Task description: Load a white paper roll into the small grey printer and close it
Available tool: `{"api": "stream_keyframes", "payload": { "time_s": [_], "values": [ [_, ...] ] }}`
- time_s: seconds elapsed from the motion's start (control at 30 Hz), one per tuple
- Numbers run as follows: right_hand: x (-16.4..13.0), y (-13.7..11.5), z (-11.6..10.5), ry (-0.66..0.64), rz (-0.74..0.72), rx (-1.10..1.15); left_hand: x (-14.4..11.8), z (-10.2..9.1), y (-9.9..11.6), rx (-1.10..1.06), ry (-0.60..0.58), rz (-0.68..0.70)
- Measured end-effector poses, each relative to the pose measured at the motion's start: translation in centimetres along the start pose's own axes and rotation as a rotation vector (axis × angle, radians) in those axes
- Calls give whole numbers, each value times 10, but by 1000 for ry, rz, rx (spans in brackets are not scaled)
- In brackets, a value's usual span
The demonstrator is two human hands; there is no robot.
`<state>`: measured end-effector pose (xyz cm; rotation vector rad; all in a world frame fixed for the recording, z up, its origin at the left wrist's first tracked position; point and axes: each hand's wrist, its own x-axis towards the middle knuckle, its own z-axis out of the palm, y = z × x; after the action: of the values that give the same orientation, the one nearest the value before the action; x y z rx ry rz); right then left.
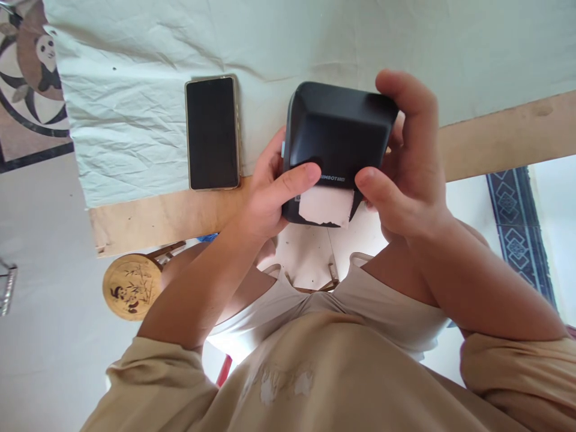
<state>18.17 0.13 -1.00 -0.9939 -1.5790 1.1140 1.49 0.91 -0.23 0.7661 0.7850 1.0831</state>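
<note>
Both my hands hold a black label printer [339, 132] up in front of me, near the table's front edge. A pale strip of label paper [326, 206] with a ragged end sticks out of its near side. My left hand [276, 192] grips the left side, its thumb lying on top beside the printed lettering. My right hand [411, 162] is wrapped around the right side. That thumb presses near the front right corner, and a finger reaches the far right corner. The other fingers of both hands are partly hidden by the printer.
A smartphone [212, 132] with a dark screen lies on the pale green cloth [135, 108] to the left. The table's bare wooden edge [166, 219] runs in front of me. Below it on the left stands a round wooden stool [132, 287] with a panda and bamboo picture.
</note>
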Motion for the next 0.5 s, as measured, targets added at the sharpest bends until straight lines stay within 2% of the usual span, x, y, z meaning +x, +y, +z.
{"api": "stream_keyframes", "payload": {
  "time_s": [0.1, 0.23, 0.5],
  "values": [
    [2, 3, 2, -58, -1, 109, 0, 7, 1, -14, 56, 8],
    [5, 5, 4, -84, -9, 109, 0, 13, 2, -20, 77, 17],
    [5, 5, 4, -52, -13, -7, -1, 3, 1, -24, 45, -43]
  ]
}}
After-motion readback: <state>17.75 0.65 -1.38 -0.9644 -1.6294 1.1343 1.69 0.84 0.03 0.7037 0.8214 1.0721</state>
